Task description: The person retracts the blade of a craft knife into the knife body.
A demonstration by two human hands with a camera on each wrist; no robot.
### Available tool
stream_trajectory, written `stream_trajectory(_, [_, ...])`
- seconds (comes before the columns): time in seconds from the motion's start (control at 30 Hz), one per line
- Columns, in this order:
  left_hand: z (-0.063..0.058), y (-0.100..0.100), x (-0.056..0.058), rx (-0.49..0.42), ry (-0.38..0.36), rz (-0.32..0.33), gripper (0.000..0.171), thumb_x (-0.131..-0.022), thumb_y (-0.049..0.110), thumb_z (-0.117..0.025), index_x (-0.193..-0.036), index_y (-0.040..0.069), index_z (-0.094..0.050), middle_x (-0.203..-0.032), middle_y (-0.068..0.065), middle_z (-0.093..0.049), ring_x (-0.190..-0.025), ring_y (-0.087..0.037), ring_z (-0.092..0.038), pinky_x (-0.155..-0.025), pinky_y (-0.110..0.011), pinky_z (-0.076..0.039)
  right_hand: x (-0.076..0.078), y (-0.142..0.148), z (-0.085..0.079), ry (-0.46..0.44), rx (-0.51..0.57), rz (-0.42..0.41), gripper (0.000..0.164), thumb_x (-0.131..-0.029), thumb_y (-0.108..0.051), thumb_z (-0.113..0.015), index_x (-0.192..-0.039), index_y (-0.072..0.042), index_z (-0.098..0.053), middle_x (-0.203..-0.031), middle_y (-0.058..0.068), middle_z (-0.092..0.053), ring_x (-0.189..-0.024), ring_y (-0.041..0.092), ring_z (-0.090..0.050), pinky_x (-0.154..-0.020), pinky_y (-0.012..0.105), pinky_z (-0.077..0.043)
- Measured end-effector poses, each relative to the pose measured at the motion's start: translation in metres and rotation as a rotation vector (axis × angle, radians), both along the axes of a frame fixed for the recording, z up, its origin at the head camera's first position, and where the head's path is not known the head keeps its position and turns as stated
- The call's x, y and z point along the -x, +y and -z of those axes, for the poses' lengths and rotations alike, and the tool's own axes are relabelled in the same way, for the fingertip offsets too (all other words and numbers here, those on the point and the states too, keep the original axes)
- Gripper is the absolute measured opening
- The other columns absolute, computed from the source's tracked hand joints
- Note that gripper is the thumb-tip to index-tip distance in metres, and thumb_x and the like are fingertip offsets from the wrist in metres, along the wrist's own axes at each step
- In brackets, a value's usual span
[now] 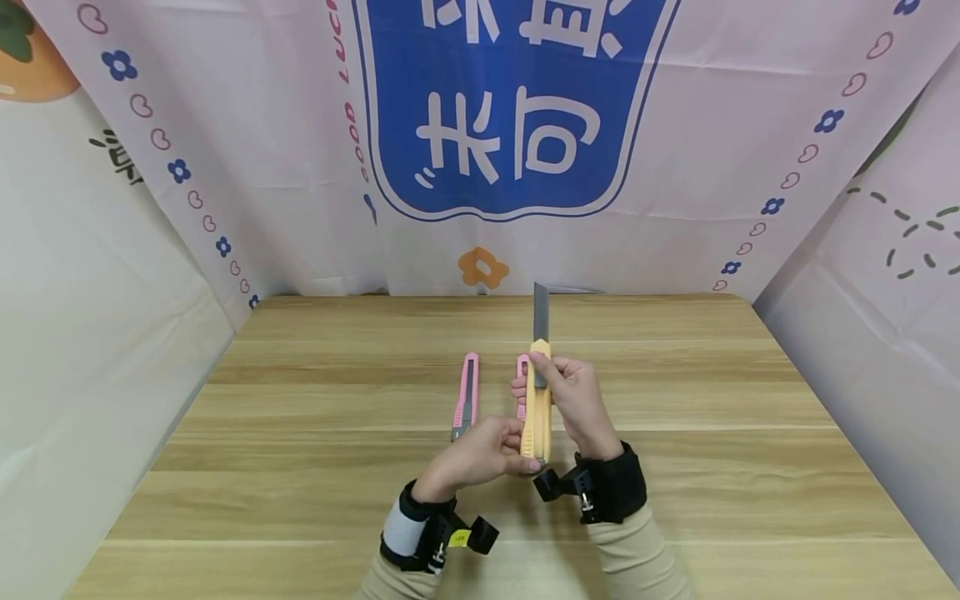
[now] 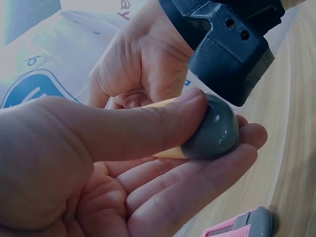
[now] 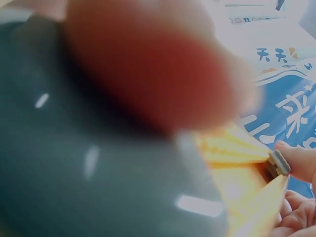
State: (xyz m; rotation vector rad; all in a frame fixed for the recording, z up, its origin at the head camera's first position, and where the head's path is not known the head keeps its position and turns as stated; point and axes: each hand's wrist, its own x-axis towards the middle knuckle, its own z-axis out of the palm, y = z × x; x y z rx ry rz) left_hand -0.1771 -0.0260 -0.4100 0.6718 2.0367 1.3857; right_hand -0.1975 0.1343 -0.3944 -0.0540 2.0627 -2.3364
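Note:
A yellow utility knife (image 1: 537, 417) is held upright between both hands over the table, its grey blade (image 1: 541, 312) extended toward the back wall. My left hand (image 1: 480, 454) pinches its lower end, the thumb lying over the rounded grey end cap (image 2: 215, 131) in the left wrist view. Higher up, my right hand (image 1: 583, 404) grips the handle with the thumb on its front. In the right wrist view that thumb touches a small slider (image 3: 280, 163). One pink utility knife (image 1: 467, 392) lies left of it; another pink utility knife (image 1: 521, 410) is partly hidden behind the yellow handle.
The wood-grain table (image 1: 300, 492) spreads around the hands. A printed white cloth (image 1: 285, 167) hangs behind and at both sides, close to the table's back edge. Each wrist carries a black strap (image 1: 613, 487) with a small camera.

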Motion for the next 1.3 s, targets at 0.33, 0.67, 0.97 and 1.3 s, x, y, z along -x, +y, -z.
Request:
stream_trajectory(0.33, [0.0006, -0.0011, -0.0001, -0.017, 0.007, -0.002, 0.022, -0.086, 0.003, -0.068, -0.105, -0.007, -0.063, -0.102, -0.025, -0.073, -0.076, -0.001, -0.063, -0.065, -0.012, -0.051, -0.0014, 0.001, -0.0008, -0.002, 0.016, -0.016, 0.046, -0.098, -0.022, -0.056, -0.113, 0.021, -0.057, -0.072, -0.005, -0.075, -0.07, 0.009, -0.074, -0.073, 0.028, -0.062])
stream_trajectory(0.67, [-0.0013, -0.0019, 0.0, -0.019, 0.01, -0.013, 0.022, -0.087, 0.004, -0.067, -0.106, -0.006, -0.062, -0.101, -0.024, -0.073, -0.077, -0.003, -0.064, -0.065, -0.014, -0.052, -0.0022, 0.0016, -0.0032, -0.098, -0.012, 0.006, 0.054, -0.098, -0.037, -0.054, -0.116, 0.014, -0.059, -0.079, -0.004, -0.076, -0.076, 0.009, -0.074, -0.079, 0.032, -0.062])
stream_trajectory(0.97, [-0.0018, -0.0022, 0.0011, -0.02, 0.007, -0.015, 0.023, -0.087, 0.004, -0.067, -0.108, -0.006, -0.062, -0.102, -0.023, -0.073, -0.081, -0.008, -0.068, -0.067, -0.015, -0.054, -0.0015, -0.0028, -0.0024, -0.131, -0.001, 0.018, 0.054, -0.097, -0.038, -0.055, -0.112, 0.014, -0.058, -0.071, -0.005, -0.074, -0.071, 0.009, -0.073, -0.073, 0.03, -0.062])
stream_trajectory(1.3, [-0.0009, -0.0029, 0.001, -0.011, 0.007, 0.0, 0.023, -0.087, 0.004, -0.068, -0.107, -0.006, -0.063, -0.102, -0.023, -0.073, -0.078, -0.004, -0.065, -0.065, -0.013, -0.051, -0.0013, -0.0024, -0.0007, -0.106, 0.035, -0.013, 0.051, -0.097, -0.031, -0.058, -0.112, 0.018, -0.057, -0.072, -0.002, -0.075, -0.071, 0.011, -0.074, -0.072, 0.032, -0.062])
